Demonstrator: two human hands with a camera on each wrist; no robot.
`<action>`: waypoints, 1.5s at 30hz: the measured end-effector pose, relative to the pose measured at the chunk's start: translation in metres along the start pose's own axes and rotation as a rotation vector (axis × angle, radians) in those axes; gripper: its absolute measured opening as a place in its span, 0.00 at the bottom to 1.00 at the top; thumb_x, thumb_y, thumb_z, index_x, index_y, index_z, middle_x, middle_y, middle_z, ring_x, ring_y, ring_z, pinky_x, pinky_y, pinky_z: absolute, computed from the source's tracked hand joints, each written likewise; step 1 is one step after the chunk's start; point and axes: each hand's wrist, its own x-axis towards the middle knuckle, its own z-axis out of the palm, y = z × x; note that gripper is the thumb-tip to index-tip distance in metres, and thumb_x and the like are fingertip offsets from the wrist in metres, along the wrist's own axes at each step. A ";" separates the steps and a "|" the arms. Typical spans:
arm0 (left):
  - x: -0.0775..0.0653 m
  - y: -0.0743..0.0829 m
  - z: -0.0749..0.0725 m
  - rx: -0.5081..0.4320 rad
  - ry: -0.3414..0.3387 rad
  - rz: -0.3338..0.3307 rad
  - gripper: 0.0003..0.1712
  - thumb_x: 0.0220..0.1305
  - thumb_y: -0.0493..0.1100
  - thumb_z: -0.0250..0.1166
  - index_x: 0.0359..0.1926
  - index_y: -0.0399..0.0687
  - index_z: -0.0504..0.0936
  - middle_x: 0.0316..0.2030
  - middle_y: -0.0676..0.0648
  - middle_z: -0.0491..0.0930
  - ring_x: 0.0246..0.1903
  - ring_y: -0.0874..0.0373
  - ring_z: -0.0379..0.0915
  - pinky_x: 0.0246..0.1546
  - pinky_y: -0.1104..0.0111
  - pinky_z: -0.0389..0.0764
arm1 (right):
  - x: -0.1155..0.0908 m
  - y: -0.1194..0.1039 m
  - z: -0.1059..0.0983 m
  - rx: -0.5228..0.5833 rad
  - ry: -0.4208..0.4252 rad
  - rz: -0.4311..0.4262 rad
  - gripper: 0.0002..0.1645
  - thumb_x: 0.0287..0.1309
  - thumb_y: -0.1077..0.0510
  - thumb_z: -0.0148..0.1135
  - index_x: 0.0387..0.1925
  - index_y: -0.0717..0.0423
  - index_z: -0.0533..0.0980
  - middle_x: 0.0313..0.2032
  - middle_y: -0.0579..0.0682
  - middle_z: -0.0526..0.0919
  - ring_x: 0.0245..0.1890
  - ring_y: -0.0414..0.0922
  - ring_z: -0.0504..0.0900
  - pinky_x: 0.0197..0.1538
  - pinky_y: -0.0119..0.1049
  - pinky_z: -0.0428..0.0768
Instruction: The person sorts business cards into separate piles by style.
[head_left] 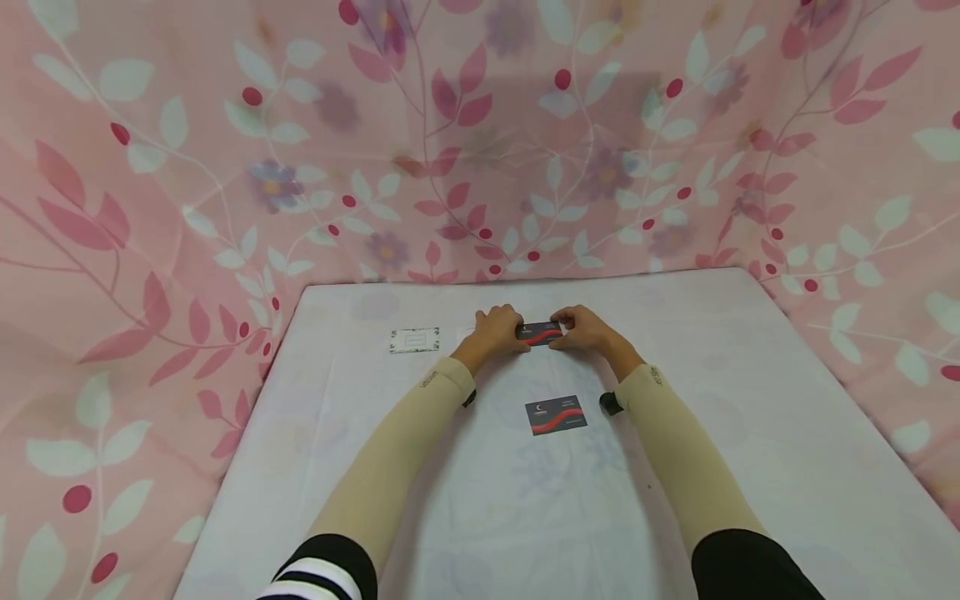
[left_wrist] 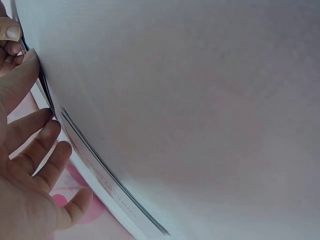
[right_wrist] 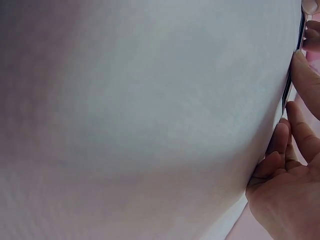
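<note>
A dark grey business card with a red wavy stripe (head_left: 540,333) lies flat at the far middle of the table, between the two hands. My left hand (head_left: 495,331) grips its left edge between thumb and fingers. At the opposite edge, my right hand (head_left: 587,329) pinches the same card; its thumb (right_wrist: 305,75) is on the near side. Edge-on, the card shows as a thin dark line in both wrist views. A second matching dark card (head_left: 556,415) lies slightly tilted on the table, nearer the body, between the forearms.
A white card with a leafy border (head_left: 414,340) lies left of the left hand, and its edge shows beside the fingers in the left wrist view. A white cloth covers the table (head_left: 375,500). Pink floral fabric (head_left: 480,150) hangs behind and at both sides.
</note>
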 end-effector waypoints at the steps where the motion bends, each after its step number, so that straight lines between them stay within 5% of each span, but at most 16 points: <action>1: 0.000 0.000 0.000 0.001 0.001 0.000 0.29 0.56 0.60 0.72 0.54 0.52 0.83 0.49 0.48 0.78 0.49 0.52 0.70 0.56 0.49 0.64 | 0.000 0.000 0.000 0.005 0.000 -0.002 0.37 0.49 0.56 0.76 0.61 0.60 0.74 0.56 0.61 0.74 0.51 0.53 0.69 0.59 0.48 0.69; 13: -0.003 0.003 -0.006 0.009 0.041 0.008 0.33 0.52 0.61 0.74 0.58 0.56 0.81 0.54 0.48 0.78 0.53 0.50 0.71 0.60 0.45 0.59 | -0.008 -0.002 0.000 0.067 -0.010 0.026 0.41 0.49 0.54 0.77 0.64 0.58 0.71 0.61 0.61 0.71 0.58 0.55 0.68 0.64 0.52 0.67; 21: -0.015 0.006 -0.024 -0.169 0.038 0.094 0.31 0.56 0.54 0.73 0.60 0.50 0.80 0.56 0.45 0.79 0.56 0.49 0.73 0.57 0.47 0.65 | -0.018 0.000 -0.013 0.115 -0.022 0.028 0.45 0.51 0.57 0.75 0.69 0.59 0.65 0.60 0.59 0.71 0.59 0.54 0.69 0.63 0.49 0.68; 29: -0.010 -0.012 -0.018 -0.083 0.007 0.052 0.36 0.53 0.53 0.76 0.63 0.51 0.78 0.59 0.46 0.76 0.59 0.49 0.71 0.59 0.47 0.63 | -0.008 -0.005 -0.005 -0.103 -0.001 -0.065 0.36 0.52 0.54 0.75 0.62 0.58 0.74 0.52 0.63 0.72 0.51 0.55 0.70 0.57 0.50 0.70; 38: -0.006 -0.008 -0.014 -0.034 -0.044 0.045 0.33 0.55 0.51 0.74 0.62 0.51 0.78 0.55 0.48 0.80 0.54 0.50 0.74 0.57 0.48 0.62 | -0.006 -0.002 0.002 -0.097 0.004 -0.112 0.34 0.52 0.56 0.75 0.60 0.59 0.75 0.45 0.59 0.73 0.44 0.51 0.68 0.49 0.42 0.67; 45: 0.000 -0.005 -0.012 -0.070 -0.042 0.085 0.32 0.57 0.50 0.74 0.62 0.52 0.78 0.55 0.47 0.80 0.54 0.49 0.74 0.60 0.44 0.59 | -0.011 -0.002 -0.003 -0.089 0.004 -0.100 0.35 0.53 0.56 0.74 0.62 0.60 0.73 0.48 0.63 0.73 0.47 0.54 0.69 0.52 0.46 0.69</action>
